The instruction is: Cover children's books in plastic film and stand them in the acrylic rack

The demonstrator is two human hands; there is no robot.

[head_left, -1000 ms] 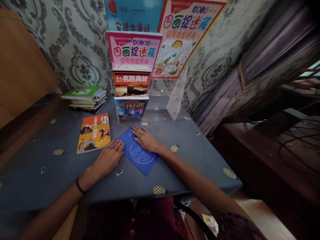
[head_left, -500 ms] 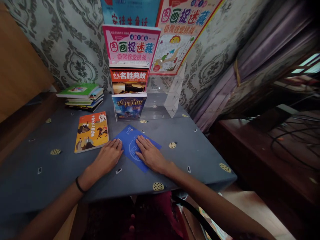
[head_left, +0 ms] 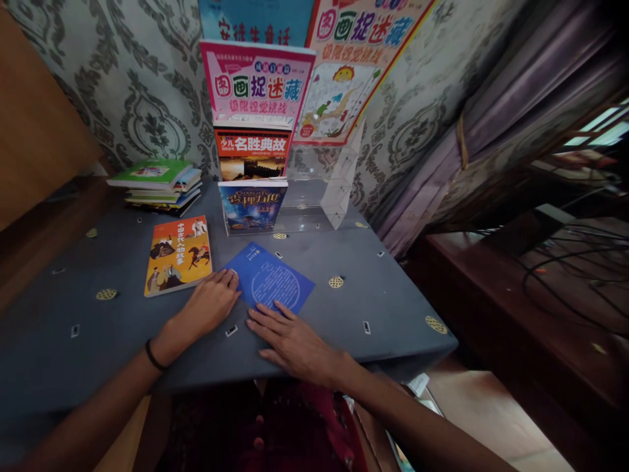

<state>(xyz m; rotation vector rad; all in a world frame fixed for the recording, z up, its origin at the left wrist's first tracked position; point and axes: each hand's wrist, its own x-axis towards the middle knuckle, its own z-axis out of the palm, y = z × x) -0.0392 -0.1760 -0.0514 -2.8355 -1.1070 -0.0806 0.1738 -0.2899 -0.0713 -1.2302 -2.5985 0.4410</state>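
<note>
Blue sheet (head_left: 270,278) lies flat on the grey-blue tablecloth (head_left: 393,318), in front of the clear rack (head_left: 310,196), turned so one corner points toward it. White print, ring-shaped outline around text. Left hand (head_left: 211,303) palm down at the sheet's left corner, fingers close together and a bit bent, covering that corner; cannot tell if it pinches the sheet or just rests on it. Dark band (head_left: 154,356) on left wrist. Right hand (head_left: 295,344) palm down, flat, fingers somewhat spread, nothing gripped; foremost fingertips over the sheet's near part, near corner hidden by this hand, rest of hand on or just above the cloth, cannot tell which. Orange book (head_left: 179,255) lies just beyond the left hand, cover up; whether they touch, unclear. Book stack (head_left: 156,188), green cover on top, farther back on the left. Rack's left side holds, low to high, dark blue book (head_left: 251,206), red book (head_left: 251,151), pink book (head_left: 258,78), teal book (head_left: 255,18); red-bordered book (head_left: 344,92) up on the right, top cut off.
</note>
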